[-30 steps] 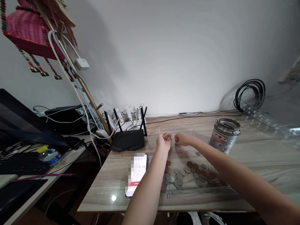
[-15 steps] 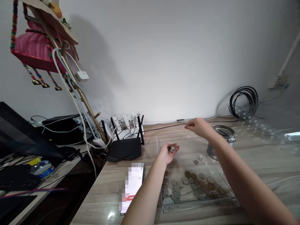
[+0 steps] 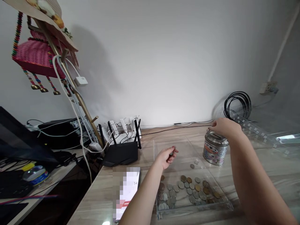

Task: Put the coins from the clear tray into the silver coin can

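Two bare hands work above a pale wood-grain desk that stands against a plain white wall. The right hand is over the top of a round glass jar with a printed label, its fingers bent together at the metal lid; I cannot tell if they pinch anything. The left hand is half curled, palm up, and holds a few small coins between the fingers and thumb. Below both hands lies a clear flat plastic tray with many silver and brown loose coins spread in it. Just beside the tray, on the left, lies a smartphone with a lit screen. Behind it stands a black router with upright antennas. Near the far right wall leans a coil of black cable.
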A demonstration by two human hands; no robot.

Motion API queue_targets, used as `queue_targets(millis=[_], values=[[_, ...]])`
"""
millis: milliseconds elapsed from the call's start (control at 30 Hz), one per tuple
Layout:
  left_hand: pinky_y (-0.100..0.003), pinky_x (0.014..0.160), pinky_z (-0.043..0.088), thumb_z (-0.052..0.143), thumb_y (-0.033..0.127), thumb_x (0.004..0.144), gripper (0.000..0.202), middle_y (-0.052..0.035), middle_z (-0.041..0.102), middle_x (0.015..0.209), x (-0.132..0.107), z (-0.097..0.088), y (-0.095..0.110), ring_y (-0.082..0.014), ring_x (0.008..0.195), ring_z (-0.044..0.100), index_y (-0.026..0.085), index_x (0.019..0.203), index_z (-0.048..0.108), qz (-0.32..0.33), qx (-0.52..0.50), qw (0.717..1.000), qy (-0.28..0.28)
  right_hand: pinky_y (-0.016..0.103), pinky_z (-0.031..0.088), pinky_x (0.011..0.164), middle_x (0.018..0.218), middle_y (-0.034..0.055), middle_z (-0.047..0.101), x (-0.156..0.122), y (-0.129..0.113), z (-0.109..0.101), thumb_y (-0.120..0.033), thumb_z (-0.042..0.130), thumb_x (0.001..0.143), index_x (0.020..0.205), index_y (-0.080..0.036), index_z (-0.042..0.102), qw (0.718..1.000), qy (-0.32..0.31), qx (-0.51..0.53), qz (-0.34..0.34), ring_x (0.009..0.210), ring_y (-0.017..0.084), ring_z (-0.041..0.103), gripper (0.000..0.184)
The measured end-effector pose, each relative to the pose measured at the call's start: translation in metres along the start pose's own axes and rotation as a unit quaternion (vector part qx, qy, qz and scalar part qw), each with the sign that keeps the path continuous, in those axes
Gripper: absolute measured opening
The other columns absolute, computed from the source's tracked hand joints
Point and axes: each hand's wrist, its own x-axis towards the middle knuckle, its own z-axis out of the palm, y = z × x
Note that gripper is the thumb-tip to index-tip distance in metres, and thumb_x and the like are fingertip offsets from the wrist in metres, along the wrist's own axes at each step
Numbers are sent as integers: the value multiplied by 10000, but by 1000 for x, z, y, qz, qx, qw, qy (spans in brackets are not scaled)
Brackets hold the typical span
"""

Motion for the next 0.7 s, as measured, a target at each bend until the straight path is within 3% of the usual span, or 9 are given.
queue_targets(millis=[33, 100, 200, 267, 367, 467, 567, 633, 700], values=[[-144, 295, 79, 507, 311, 745, 220, 55, 410, 444, -1, 0, 0, 11, 281, 238, 108, 673, 549, 6, 6, 1000, -20, 303, 370, 566, 735, 107, 606, -8, -14, -5, -417, 501, 655, 708, -191, 643, 1000, 5, 15, -25, 679, 213, 544, 272], [-149, 314, 46, 515, 362, 729, 242, 74, 346, 451, -3, 1, 0, 9, 298, 183, 124, 686, 533, 19, 13, 998, -57, 267, 363, 567, 736, 83, 619, -24, -45, -6, -383, 445, 707, 750, -185, 636, 984, -9, 83, -155, 656, 175, 537, 278], [-149, 328, 39, 515, 402, 714, 261, 79, 305, 469, -6, 2, 2, 2, 322, 169, 141, 696, 507, 31, 12, 996, -81, 216, 346, 540, 686, 31, 627, -44, -89, 14, -263, 441, 705, 684, -185, 631, 914, -138, 156, -349, 594, 121, 518, 207], [-149, 328, 32, 499, 394, 721, 247, 80, 290, 464, -7, 3, 2, -3, 322, 163, 150, 679, 485, 18, 5, 997, -80, 206, 326, 504, 640, 20, 621, -51, -110, 33, -182, 468, 652, 631, -178, 623, 901, -169, 149, -370, 556, 111, 504, 156], [-148, 321, 20, 464, 353, 739, 214, 79, 291, 450, -6, 3, 2, -4, 310, 143, 151, 669, 479, -19, -15, 997, -77, 203, 320, 496, 625, 31, 620, -50, -123, 48, -120, 487, 600, 625, -170, 624, 924, -151, 127, -327, 554, 115, 510, 148], [-144, 303, 53, 415, 235, 743, 155, 56, 360, 451, -3, 3, 1, -3, 296, 172, 126, 666, 493, -51, -63, 996, -33, 221, 339, 537, 707, 51, 632, -38, -104, 35, -157, 487, 630, 729, -191, 638, 960, -73, 102, -249, 641, 145, 542, 184], [-136, 301, 186, 392, 101, 692, 124, -27, 501, 531, 1, 1, -1, -25, 337, 356, 85, 701, 515, -55, -111, 991, 47, 266, 345, 535, 748, 62, 625, -20, -54, 12, -211, 492, 635, 753, -223, 630, 993, 31, 39, -109, 675, 192, 547, 181], [-145, 365, 317, 381, 32, 656, 163, -84, 562, 601, 2, -1, -3, -70, 447, 500, 64, 732, 521, -41, -132, 988, 76, 280, 346, 518, 697, 70, 613, -6, -14, 4, -190, 512, 598, 652, -215, 628, 998, 43, 13, -43, 629, 197, 543, 130], [-164, 457, 400, 364, -13, 639, 198, -111, 589, 639, 3, -1, -4, -108, 548, 570, 59, 740, 519, -13, -138, 986, 92, 275, 345, 492, 588, 71, 588, 6, 21, 5, -156, 557, 537, 541, -194, 614, 999, 28, 22, -30, 543, 176, 526, 69]])
